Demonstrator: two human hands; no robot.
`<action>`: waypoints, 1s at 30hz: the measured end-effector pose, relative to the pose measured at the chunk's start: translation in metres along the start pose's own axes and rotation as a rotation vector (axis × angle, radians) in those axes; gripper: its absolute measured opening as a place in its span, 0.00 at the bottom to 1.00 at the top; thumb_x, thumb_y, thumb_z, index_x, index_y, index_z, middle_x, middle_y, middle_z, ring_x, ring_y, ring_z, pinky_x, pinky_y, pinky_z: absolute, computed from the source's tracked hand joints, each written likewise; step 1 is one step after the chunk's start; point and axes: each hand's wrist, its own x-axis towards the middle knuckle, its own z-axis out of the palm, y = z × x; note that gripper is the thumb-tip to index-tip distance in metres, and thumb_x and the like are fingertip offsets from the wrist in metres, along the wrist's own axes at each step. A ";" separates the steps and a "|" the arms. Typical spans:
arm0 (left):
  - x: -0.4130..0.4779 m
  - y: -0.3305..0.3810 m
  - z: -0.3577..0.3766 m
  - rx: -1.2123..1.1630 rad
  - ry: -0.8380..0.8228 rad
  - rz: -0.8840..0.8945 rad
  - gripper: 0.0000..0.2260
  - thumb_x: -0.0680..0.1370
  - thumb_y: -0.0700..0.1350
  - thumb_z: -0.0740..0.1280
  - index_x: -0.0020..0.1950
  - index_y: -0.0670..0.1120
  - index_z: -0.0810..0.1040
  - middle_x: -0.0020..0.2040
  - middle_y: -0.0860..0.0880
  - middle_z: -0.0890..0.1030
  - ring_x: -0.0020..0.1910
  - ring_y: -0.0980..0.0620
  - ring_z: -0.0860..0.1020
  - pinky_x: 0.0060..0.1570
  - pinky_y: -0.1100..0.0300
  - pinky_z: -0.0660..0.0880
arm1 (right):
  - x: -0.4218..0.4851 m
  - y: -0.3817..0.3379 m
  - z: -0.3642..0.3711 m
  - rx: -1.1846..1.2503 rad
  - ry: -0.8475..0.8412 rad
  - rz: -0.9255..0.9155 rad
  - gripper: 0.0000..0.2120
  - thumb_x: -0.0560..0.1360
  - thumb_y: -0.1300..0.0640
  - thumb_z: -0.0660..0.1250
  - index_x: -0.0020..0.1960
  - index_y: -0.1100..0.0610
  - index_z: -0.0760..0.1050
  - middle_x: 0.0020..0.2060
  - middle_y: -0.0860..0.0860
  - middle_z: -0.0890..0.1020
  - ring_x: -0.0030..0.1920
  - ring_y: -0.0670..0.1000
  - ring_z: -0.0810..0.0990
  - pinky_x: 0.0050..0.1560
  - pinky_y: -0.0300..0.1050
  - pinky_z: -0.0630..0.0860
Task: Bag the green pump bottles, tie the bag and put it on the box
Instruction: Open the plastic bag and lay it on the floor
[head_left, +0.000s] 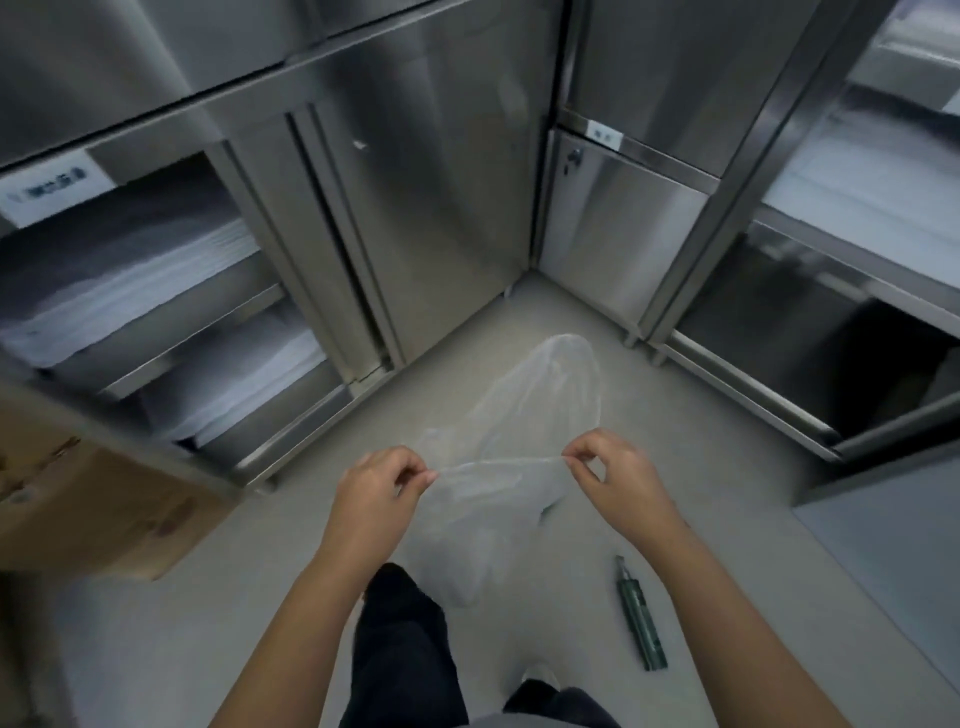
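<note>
Both hands, left (376, 486) and right (615, 475), each pinch a clear bag (498, 467) by its rim above the floor (260, 597), a green bottle (640, 616) lying near.

A pale grey floor (218, 623) runs into a corner walled by brushed stainless steel cabinets (415, 182). On the left, an open cabinet holds two shelves (171, 317) stacked with white folded sheets, with a paper label (47, 189) on the rail above. On the right, a small locked door (618, 228) adjoins open, dim compartments (831, 312).
</note>
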 end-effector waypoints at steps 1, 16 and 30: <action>0.015 -0.005 -0.005 -0.006 -0.031 0.022 0.09 0.75 0.46 0.66 0.35 0.53 0.71 0.35 0.60 0.73 0.42 0.52 0.72 0.46 0.56 0.68 | 0.007 -0.006 0.004 0.002 0.024 0.028 0.03 0.73 0.63 0.65 0.43 0.60 0.77 0.41 0.51 0.79 0.44 0.49 0.75 0.45 0.34 0.67; 0.155 -0.063 -0.085 0.102 -0.350 0.492 0.02 0.74 0.40 0.67 0.41 0.43 0.78 0.35 0.59 0.73 0.43 0.50 0.73 0.44 0.57 0.67 | 0.037 -0.095 0.064 0.059 0.380 0.404 0.03 0.73 0.63 0.65 0.44 0.60 0.77 0.40 0.49 0.77 0.43 0.47 0.75 0.43 0.32 0.66; 0.100 -0.097 -0.076 0.067 -0.338 0.300 0.14 0.75 0.43 0.65 0.34 0.59 0.67 0.38 0.60 0.73 0.41 0.59 0.70 0.38 0.71 0.63 | 0.005 -0.089 0.095 0.066 0.272 0.378 0.04 0.73 0.65 0.64 0.44 0.61 0.77 0.39 0.50 0.77 0.43 0.48 0.75 0.42 0.25 0.66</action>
